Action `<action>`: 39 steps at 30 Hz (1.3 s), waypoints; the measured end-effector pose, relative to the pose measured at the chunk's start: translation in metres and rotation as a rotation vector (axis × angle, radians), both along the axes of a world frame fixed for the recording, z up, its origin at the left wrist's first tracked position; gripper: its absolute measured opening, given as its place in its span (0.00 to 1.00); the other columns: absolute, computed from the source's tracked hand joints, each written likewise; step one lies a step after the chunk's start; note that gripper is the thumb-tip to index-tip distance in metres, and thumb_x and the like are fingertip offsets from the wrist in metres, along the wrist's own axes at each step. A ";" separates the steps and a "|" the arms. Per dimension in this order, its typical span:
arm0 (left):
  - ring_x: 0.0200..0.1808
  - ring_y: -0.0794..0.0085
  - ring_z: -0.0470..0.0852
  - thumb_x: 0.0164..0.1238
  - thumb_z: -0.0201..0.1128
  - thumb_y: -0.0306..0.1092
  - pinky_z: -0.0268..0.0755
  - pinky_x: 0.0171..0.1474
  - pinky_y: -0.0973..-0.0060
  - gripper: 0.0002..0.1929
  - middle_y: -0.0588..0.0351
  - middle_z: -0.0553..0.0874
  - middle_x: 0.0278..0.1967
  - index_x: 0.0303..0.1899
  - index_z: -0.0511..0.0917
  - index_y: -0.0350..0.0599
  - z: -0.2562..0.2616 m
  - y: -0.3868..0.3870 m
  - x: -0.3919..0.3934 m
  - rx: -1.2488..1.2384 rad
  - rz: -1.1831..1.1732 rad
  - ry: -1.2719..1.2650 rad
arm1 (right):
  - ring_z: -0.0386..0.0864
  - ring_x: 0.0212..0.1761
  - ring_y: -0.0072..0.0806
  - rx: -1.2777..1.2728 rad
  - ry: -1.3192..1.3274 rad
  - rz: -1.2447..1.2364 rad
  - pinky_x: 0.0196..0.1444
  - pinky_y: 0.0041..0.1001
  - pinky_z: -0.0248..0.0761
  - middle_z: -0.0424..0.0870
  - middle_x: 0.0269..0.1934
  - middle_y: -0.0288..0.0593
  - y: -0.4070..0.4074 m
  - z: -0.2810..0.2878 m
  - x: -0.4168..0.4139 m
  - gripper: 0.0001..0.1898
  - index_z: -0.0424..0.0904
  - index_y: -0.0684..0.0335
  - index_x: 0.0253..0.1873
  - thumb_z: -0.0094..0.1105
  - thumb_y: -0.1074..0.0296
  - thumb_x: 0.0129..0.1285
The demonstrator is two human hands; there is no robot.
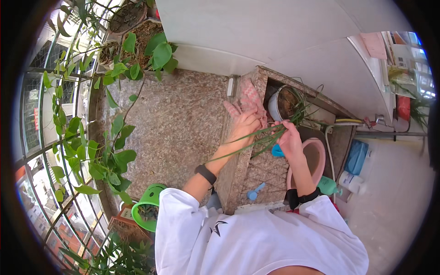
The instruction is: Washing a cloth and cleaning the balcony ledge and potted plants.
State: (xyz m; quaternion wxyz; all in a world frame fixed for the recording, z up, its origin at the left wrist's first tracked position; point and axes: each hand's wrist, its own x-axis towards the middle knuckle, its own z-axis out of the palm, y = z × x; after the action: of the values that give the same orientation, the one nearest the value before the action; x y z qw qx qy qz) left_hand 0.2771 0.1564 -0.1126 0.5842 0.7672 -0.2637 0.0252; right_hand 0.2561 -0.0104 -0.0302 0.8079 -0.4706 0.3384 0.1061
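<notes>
Long green leaves (271,137) droop from a plant in a round white pot (275,106) of brown soil, which stands inside a stone-edged basin. The fingertips of my right hand (288,137) pinch several of these leaves beside the pot. My left hand (245,125) rests on a pink and white patterned cloth (252,96) at the ledge, its fingers over the bunched fabric. Whether those fingers grip the cloth is unclear. Leaf tips hang over my left forearm.
A pink basin (322,151), a blue scoop (253,194) and a green pump bottle (328,186) lie near my right arm. A green bucket (151,202) stands lower left. Vines (117,161) trail along the window grille. A tap (379,119) juts from the right wall.
</notes>
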 end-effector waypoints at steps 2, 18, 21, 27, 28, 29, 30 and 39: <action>0.55 0.54 0.66 0.48 0.56 0.22 0.59 0.56 0.61 0.08 0.51 0.73 0.44 0.33 0.72 0.38 0.004 0.013 -0.058 0.007 -0.067 0.038 | 0.74 0.38 0.30 -0.020 0.037 -0.005 0.41 0.31 0.68 0.77 0.37 0.42 -0.001 0.000 -0.002 0.04 0.68 0.61 0.38 0.49 0.69 0.59; 0.53 0.51 0.62 0.51 0.53 0.24 0.55 0.54 0.60 0.10 0.45 0.66 0.47 0.38 0.67 0.40 0.024 0.022 -0.116 0.135 0.008 0.154 | 0.75 0.39 0.30 -0.040 0.099 0.040 0.40 0.31 0.69 0.77 0.35 0.42 -0.003 -0.001 0.006 0.08 0.71 0.63 0.39 0.53 0.65 0.58; 0.49 0.48 0.62 0.52 0.51 0.20 0.55 0.51 0.58 0.13 0.43 0.66 0.45 0.41 0.64 0.38 0.005 -0.001 -0.062 0.039 0.234 0.177 | 0.75 0.40 0.30 -0.014 0.070 0.087 0.41 0.31 0.68 0.77 0.36 0.41 0.001 0.006 0.013 0.09 0.71 0.63 0.39 0.53 0.65 0.58; 0.48 0.49 0.65 0.54 0.46 0.18 0.58 0.51 0.62 0.14 0.41 0.66 0.44 0.44 0.64 0.37 -0.003 0.008 -0.086 -0.208 0.224 0.296 | 0.74 0.41 0.31 0.022 0.109 0.050 0.42 0.31 0.68 0.75 0.35 0.41 -0.005 0.005 0.005 0.10 0.71 0.63 0.39 0.54 0.63 0.58; 0.50 0.52 0.66 0.54 0.46 0.17 0.59 0.51 0.65 0.14 0.43 0.68 0.45 0.44 0.64 0.37 -0.007 0.013 -0.107 -0.197 0.198 0.293 | 0.74 0.41 0.32 0.031 0.117 0.056 0.42 0.31 0.68 0.74 0.36 0.41 -0.007 0.005 0.005 0.10 0.70 0.63 0.39 0.54 0.63 0.58; 0.51 0.55 0.66 0.55 0.45 0.17 0.59 0.52 0.68 0.13 0.45 0.69 0.45 0.43 0.64 0.37 -0.009 0.020 -0.129 -0.182 0.175 0.295 | 0.74 0.41 0.32 0.034 0.119 0.067 0.42 0.31 0.68 0.74 0.36 0.41 -0.010 0.003 0.004 0.10 0.70 0.63 0.39 0.54 0.63 0.58; 0.51 0.55 0.66 0.55 0.45 0.17 0.59 0.52 0.68 0.13 0.45 0.69 0.45 0.43 0.64 0.37 -0.008 0.025 -0.150 -0.182 0.182 0.298 | 0.74 0.41 0.32 0.055 0.127 0.089 0.43 0.31 0.68 0.74 0.35 0.41 -0.016 0.001 0.002 0.10 0.70 0.63 0.39 0.54 0.62 0.58; 0.35 0.57 0.79 0.54 0.39 0.14 0.77 0.36 0.53 0.12 0.44 0.75 0.40 0.39 0.64 0.39 -0.023 0.116 -0.209 -1.161 0.799 1.342 | 0.50 0.65 0.43 -1.227 -0.095 0.706 0.64 0.35 0.47 0.46 0.64 0.56 0.024 -0.001 -0.062 0.40 0.47 0.67 0.65 0.57 0.52 0.54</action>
State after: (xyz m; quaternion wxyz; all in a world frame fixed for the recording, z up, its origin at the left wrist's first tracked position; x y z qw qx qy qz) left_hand 0.0676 0.2720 -0.1356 0.8489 0.2473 0.4574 -0.0950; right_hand 0.1942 0.0136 -0.0309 0.3284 -0.9265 0.1285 0.1312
